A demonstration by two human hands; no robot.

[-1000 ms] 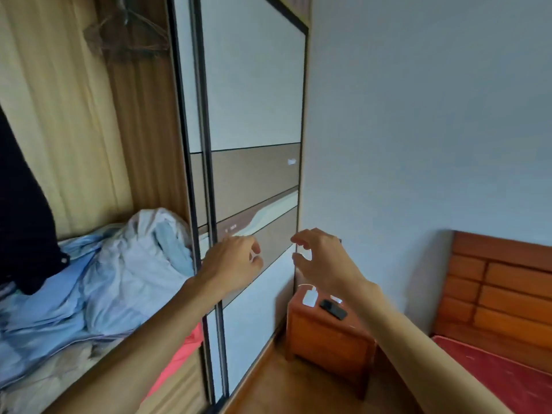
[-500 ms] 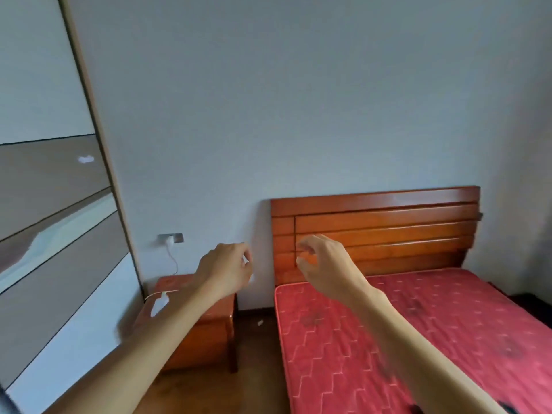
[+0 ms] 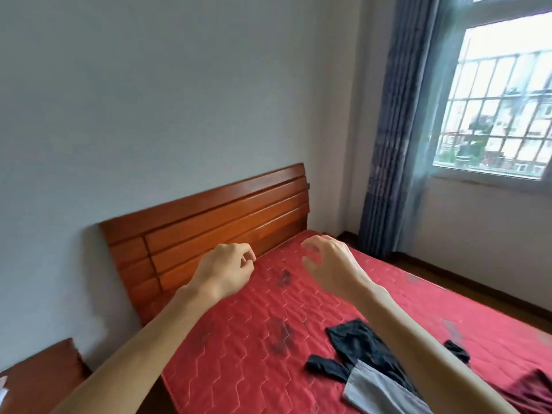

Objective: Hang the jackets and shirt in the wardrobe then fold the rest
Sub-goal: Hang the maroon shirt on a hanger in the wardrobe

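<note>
— What lay on the bed?
— A crumpled black garment and a flat grey cloth, on its red quilted top, beneath my right arm.
— Your hands?
— Left hand and right hand were loosely curled, empty, as before; my view had swung here.

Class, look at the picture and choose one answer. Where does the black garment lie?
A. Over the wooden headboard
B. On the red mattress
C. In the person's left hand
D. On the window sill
B: the black garment lies on the red mattress, with a grey garment at its near edge; the left hand and right hand hover above, holding nothing.
</note>
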